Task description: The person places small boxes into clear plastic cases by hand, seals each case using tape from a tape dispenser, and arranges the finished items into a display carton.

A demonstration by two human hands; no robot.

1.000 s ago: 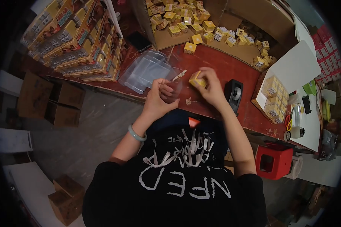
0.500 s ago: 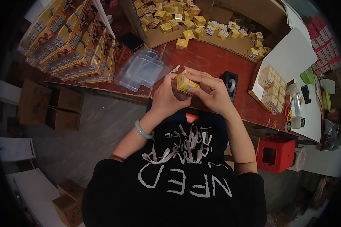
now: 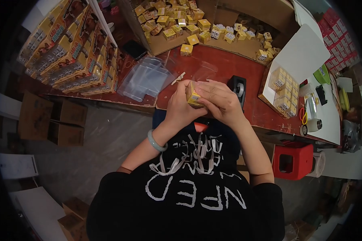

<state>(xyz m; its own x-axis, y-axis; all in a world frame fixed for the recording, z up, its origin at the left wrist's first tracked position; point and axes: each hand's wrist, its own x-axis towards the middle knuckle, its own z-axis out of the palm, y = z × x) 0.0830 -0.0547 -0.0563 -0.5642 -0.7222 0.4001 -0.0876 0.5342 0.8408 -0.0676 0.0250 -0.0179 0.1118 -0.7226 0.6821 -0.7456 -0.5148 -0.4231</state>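
Box (image 3: 193,99) sits clasped by curled left hand (image 3: 179,106) and right hand (image 3: 224,103).

The table (image 3: 255,86) is red, and its front edge looks worn. At its right end there is a white surface (image 3: 330,129). Below this side stands a red stool (image 3: 305,160). The floor (image 3: 108,134) is grey, with faint streaks. On the left, brown cartons (image 3: 36,117) stand on it. The light in the room is rather dim.
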